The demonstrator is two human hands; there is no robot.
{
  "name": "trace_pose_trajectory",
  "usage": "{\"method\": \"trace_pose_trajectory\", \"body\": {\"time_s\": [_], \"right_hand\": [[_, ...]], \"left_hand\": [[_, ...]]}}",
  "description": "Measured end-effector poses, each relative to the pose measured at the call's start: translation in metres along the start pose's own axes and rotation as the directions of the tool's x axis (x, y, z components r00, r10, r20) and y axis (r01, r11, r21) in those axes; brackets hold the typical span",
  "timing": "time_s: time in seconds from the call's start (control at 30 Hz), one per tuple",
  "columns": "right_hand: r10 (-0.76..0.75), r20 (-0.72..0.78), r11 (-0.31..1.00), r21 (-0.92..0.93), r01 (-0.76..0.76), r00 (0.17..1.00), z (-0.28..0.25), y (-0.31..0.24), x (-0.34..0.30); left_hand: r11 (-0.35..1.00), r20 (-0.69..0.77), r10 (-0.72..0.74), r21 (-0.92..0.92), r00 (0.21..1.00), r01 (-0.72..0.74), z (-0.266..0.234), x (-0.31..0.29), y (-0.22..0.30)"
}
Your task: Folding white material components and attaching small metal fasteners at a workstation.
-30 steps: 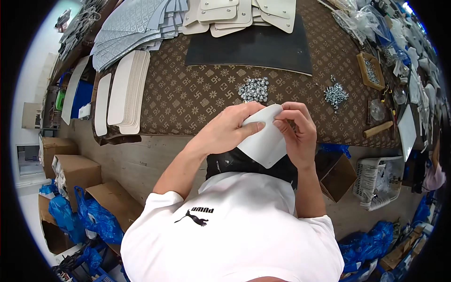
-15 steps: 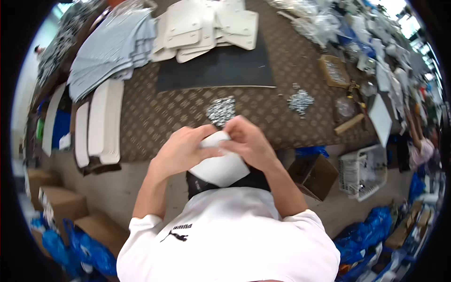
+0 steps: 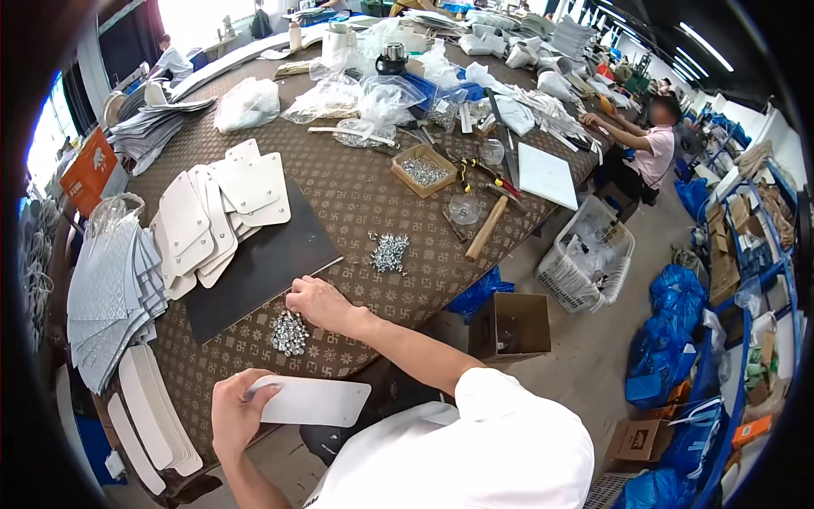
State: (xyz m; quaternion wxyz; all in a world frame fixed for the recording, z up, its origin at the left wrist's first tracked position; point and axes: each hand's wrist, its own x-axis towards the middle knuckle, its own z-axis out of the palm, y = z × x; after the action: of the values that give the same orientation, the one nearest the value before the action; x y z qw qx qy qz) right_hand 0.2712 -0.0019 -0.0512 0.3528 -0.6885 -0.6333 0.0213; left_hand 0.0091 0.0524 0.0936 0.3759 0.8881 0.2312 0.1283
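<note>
My left hand [image 3: 237, 413] is closed on one end of a white strip-shaped panel [image 3: 315, 402] with rounded corners, its thumb lying on top. The panel is held over the table's near edge, and a small metal fastener shows near its free corner. My right hand [image 3: 320, 304] has its fingers curled down at the edge of a pile of small shiny metal fasteners [image 3: 290, 335]. Whatever its fingertips hold is hidden. A second pile of small metal parts [image 3: 389, 253] lies farther right on the patterned tabletop.
Beyond my hands, a dark board [image 3: 254, 276] carries stacked cream panels [image 3: 188, 212]. Grey-blue quilted sheets [image 3: 114, 293] and white strips [image 3: 151, 407] lie left. A box of metal parts [image 3: 422, 171], a mallet [image 3: 486, 227] and pliers [image 3: 496, 174] are right; another person [image 3: 653, 148] sits beyond.
The view has swung to the right. My hands were together on the white panel; now my right hand has left it for the fastener pile, while my left keeps the panel.
</note>
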Motion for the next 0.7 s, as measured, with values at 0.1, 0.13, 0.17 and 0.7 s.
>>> {"method": "trace_pose_trajectory", "body": {"time_s": [0.1, 0.13, 0.17, 0.7], "right_hand": [[-0.003, -0.116, 0.996, -0.087, -0.007, 0.993, -0.005, -0.003, -0.006], [-0.001, -0.118, 0.996, -0.085, -0.009, 0.993, -0.009, -0.007, -0.008], [0.048, -0.152, 0.997, 0.067, -0.038, 0.987, -0.013, -0.01, -0.011], [0.202, 0.201, 0.461, 0.844, -0.274, 0.959, -0.09, -0.093, -0.057]], "left_hand": [[0.999, -0.022, 0.003, -0.044, 1.0, -0.004, 0.0, 0.002, 0.004], [0.998, -0.032, 0.005, -0.065, 0.999, -0.007, -0.001, 0.003, 0.004], [0.998, -0.028, 0.006, -0.064, 1.0, -0.007, 0.0, 0.004, 0.004], [0.902, -0.108, 0.415, -0.084, 0.903, -0.424, 0.036, 0.036, 0.019]]}}
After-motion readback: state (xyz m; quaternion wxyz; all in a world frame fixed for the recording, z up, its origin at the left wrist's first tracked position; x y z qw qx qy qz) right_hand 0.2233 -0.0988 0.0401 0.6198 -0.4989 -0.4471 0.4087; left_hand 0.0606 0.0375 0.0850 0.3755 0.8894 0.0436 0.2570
